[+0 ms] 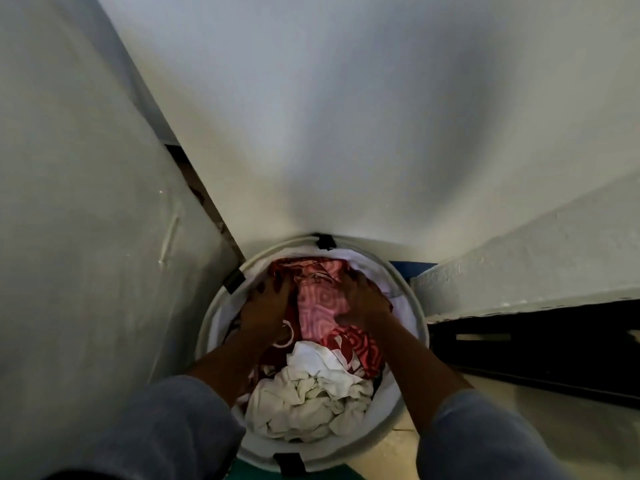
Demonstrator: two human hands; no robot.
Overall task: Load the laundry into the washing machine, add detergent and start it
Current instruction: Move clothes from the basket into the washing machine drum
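A round white laundry basket (417, 306) stands on the floor below me, full of clothes. On top lies a red and pink patterned cloth (320, 303), with a crumpled white cloth (308, 396) nearer to me. Both of my hands are down in the basket. My left hand (266, 306) presses on the left side of the red cloth, fingers curled into it. My right hand (363, 299) rests on its right side, fingers digging into the fabric. No washing machine or detergent is in view.
A white wall (346, 116) rises straight ahead and a white panel (86, 202) closes the left side. At the right sits a white ledge (536, 258) above a dark opening (554, 344). A strip of pale floor (398, 441) shows by the basket.
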